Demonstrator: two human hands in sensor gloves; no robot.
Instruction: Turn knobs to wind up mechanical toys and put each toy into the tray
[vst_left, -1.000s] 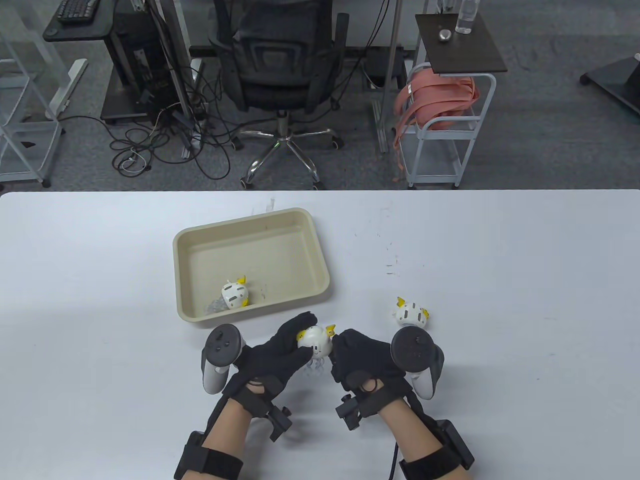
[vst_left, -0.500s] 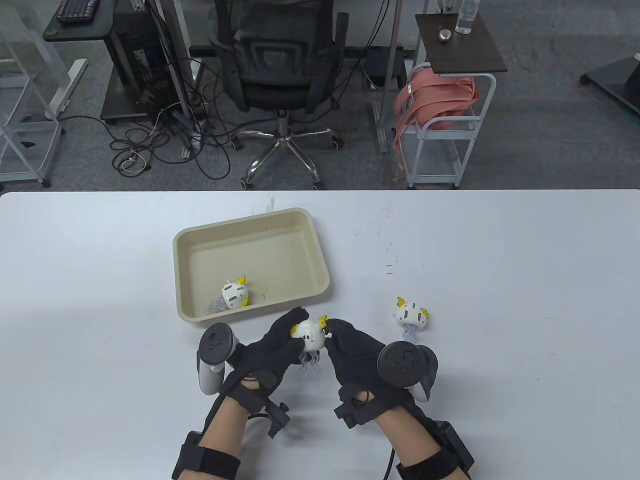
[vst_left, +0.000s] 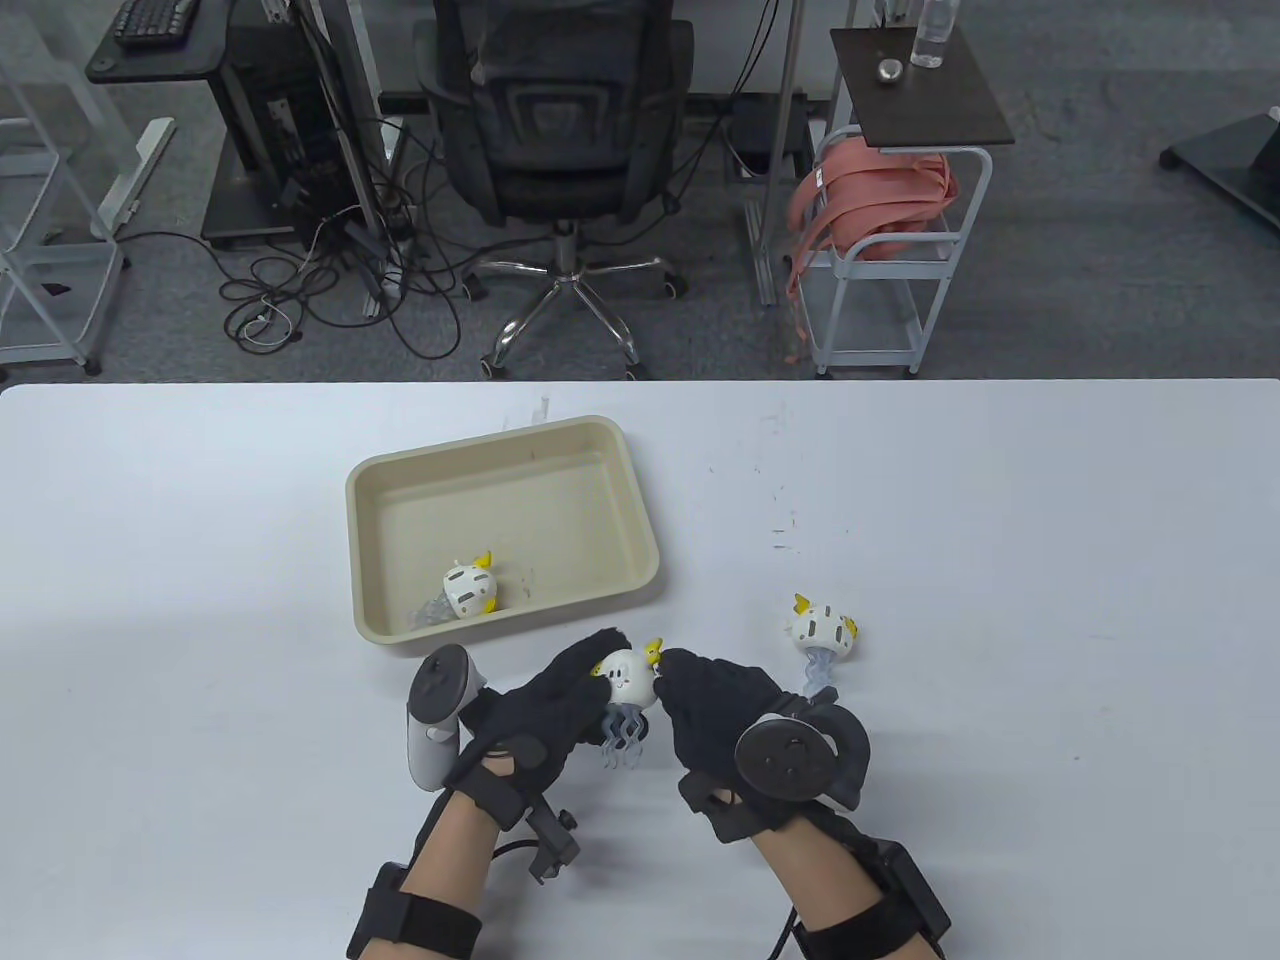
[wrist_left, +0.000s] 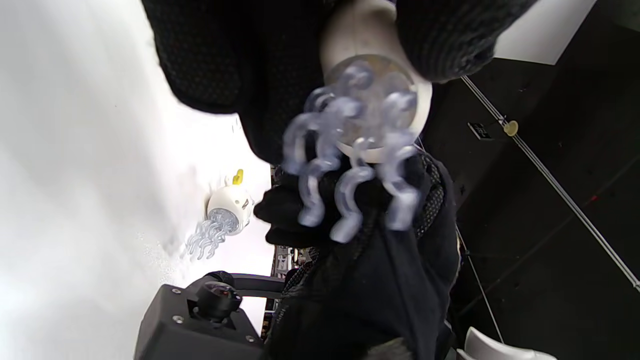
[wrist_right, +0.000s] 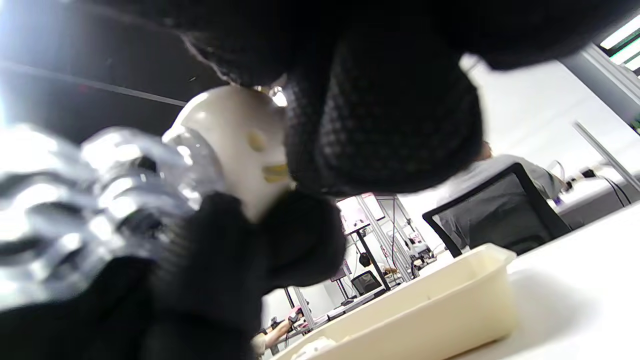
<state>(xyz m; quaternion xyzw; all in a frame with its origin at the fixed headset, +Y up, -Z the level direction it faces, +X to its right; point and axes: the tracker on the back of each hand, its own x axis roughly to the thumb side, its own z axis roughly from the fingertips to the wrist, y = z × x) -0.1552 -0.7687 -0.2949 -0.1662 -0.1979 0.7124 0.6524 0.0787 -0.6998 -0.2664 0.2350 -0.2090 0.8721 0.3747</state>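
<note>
A white jellyfish toy (vst_left: 628, 678) with clear tentacles (wrist_left: 345, 165) and a yellow knob (vst_left: 655, 651) is held above the table near its front edge. My left hand (vst_left: 560, 700) grips the toy's body from the left. My right hand (vst_left: 705, 700) pinches the yellow knob on its right side. A second jellyfish toy (vst_left: 470, 590) lies in the near part of the beige tray (vst_left: 400, 480). A third one (vst_left: 822, 630) lies on the table to the right of my hands, also seen in the left wrist view (wrist_left: 227, 210). The right wrist view shows the held toy (wrist_right: 235, 145) and the tray (wrist_right: 450, 300).
The white table (vst_left: 1050, 560) stretches wide to both sides. Beyond its far edge stand an office chair (vst_left: 560, 120), a white cart with pink straps (vst_left: 880, 220) and cables on the floor (vst_left: 330, 290).
My right wrist has rolled, so its tracker swung left and down while the fingers stayed on the knob. The held toy shifted slightly and its tentacles now hang lower.
</note>
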